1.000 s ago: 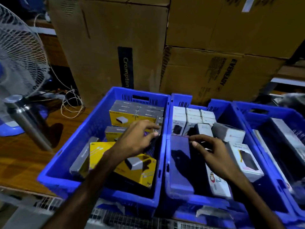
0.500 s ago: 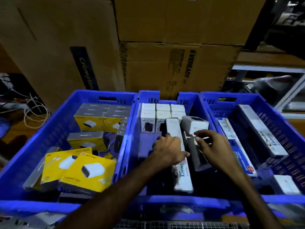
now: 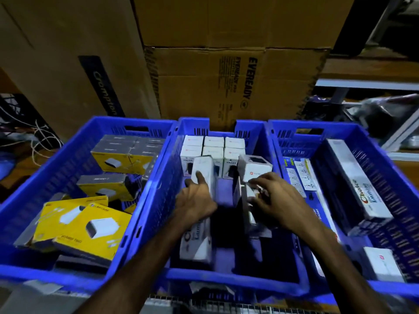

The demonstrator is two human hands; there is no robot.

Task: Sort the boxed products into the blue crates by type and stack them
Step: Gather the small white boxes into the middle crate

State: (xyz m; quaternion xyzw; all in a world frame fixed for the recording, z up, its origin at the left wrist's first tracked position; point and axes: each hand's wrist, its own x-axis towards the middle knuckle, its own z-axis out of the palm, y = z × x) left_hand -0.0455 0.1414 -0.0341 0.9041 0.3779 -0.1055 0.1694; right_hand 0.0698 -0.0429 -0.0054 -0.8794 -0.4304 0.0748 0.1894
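Sorting looks part done: three blue crates [image 3: 145, 223] fill the lower frame. At centre, six small white boxes [image 3: 213, 147] stand stacked at the back. The left hand [image 3: 195, 200] grips a long white box [image 3: 201, 200]; the right hand [image 3: 275, 198] curls its fingers on another box [image 3: 249, 209]. Left crate: yellow boxes [image 3: 90, 223], at least five, the near ones loose

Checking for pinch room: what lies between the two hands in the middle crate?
In the head view, only bare blue crate floor separates the left hand from the right hand.
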